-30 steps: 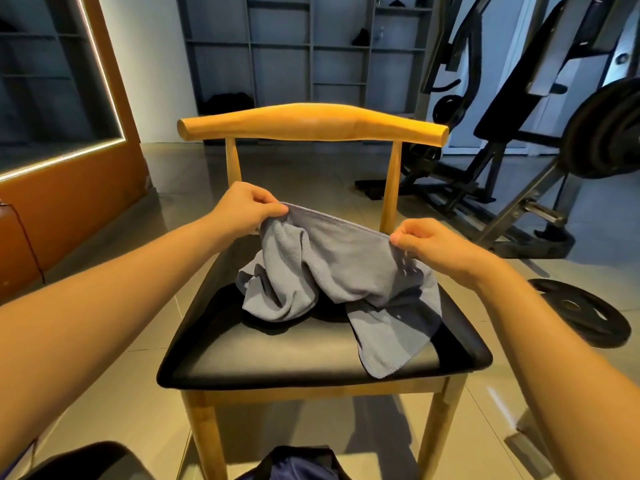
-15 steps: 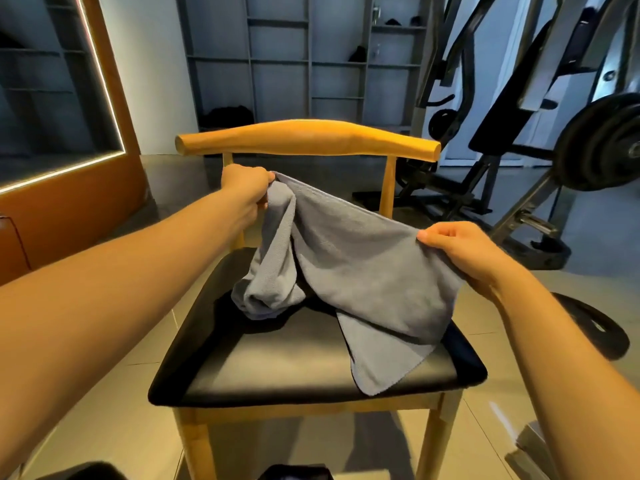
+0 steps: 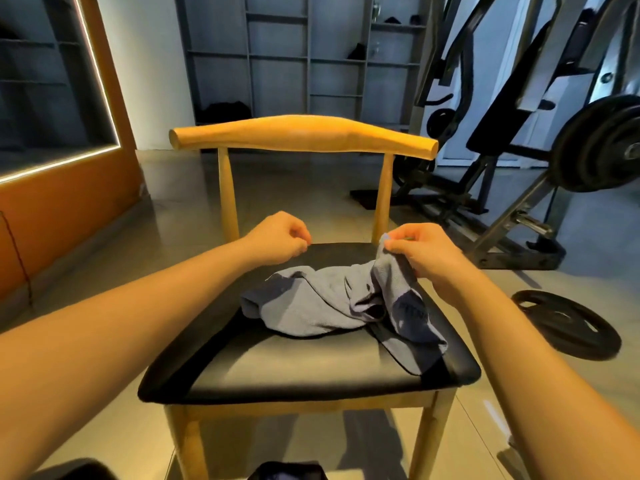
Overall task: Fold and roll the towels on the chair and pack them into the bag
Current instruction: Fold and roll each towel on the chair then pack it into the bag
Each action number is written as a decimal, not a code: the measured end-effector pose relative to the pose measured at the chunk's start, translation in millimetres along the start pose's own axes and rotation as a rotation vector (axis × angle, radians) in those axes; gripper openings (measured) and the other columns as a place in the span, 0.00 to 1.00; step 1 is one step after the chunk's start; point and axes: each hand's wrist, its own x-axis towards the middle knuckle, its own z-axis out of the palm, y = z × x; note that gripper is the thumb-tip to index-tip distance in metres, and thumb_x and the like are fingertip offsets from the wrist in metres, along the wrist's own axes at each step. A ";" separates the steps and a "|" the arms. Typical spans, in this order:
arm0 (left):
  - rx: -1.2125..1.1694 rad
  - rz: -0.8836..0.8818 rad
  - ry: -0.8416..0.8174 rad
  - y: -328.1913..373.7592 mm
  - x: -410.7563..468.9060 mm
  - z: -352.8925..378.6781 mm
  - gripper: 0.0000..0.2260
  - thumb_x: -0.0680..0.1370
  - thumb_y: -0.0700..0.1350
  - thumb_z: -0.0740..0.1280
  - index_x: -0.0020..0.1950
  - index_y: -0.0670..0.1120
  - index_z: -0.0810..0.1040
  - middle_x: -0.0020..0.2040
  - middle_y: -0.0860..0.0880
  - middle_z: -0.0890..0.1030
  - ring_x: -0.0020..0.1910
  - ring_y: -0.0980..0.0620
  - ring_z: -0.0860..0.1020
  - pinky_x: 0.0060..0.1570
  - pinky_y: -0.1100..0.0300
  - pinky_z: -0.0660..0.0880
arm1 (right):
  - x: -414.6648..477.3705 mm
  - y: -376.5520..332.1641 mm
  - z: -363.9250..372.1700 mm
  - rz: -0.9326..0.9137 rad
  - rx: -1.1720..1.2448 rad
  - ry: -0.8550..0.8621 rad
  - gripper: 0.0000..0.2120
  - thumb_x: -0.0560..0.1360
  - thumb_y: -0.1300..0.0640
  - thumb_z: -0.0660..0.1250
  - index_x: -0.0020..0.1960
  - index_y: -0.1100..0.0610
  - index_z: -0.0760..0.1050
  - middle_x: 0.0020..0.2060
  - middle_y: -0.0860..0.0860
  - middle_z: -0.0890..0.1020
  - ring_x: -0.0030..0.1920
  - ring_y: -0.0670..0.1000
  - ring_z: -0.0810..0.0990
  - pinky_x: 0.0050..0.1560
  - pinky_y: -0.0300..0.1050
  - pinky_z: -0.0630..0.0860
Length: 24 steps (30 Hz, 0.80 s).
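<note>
Zero folds done: grey towel [image 3: 322,306] crumpled on chair seat [image 3: 277,368]. My right fingers [image 3: 398,245] pinch its corner; left fingers [image 3: 301,237] curled, empty. Fold, roll, bagging remain.

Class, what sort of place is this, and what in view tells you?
Probably a gym: a weight machine loaded with plates, a loose plate on the floor, and shelves behind the chair.

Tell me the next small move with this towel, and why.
Probably reach the left hand to the loose end of the gray towel: that hand holds nothing, while the right hand pinches one corner and the rest lies crumpled on the chair seat.
</note>
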 end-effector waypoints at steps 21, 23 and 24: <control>-0.067 -0.130 -0.195 -8.1 5.6 -28.5 0.09 0.74 0.48 0.76 0.37 0.46 0.83 0.40 0.48 0.82 0.42 0.52 0.78 0.40 0.61 0.73 | -13.3 -13.8 -22.7 -0.046 0.069 -0.376 0.06 0.76 0.67 0.72 0.52 0.68 0.81 0.42 0.63 0.85 0.41 0.57 0.85 0.42 0.47 0.83; -0.172 -0.164 0.013 -1.4 4.3 -46.3 0.08 0.76 0.48 0.74 0.40 0.45 0.83 0.42 0.46 0.81 0.44 0.51 0.78 0.41 0.59 0.74 | -12.9 -19.3 -18.9 -0.020 0.224 -0.377 0.06 0.77 0.68 0.70 0.53 0.68 0.80 0.42 0.62 0.85 0.40 0.56 0.85 0.42 0.46 0.84; -0.214 -0.152 0.162 1.0 4.6 -53.7 0.08 0.76 0.48 0.74 0.42 0.44 0.83 0.42 0.46 0.81 0.44 0.50 0.78 0.42 0.58 0.74 | -11.9 -22.3 -16.1 0.001 0.314 -0.341 0.06 0.77 0.68 0.69 0.53 0.67 0.80 0.43 0.62 0.85 0.39 0.55 0.85 0.41 0.46 0.84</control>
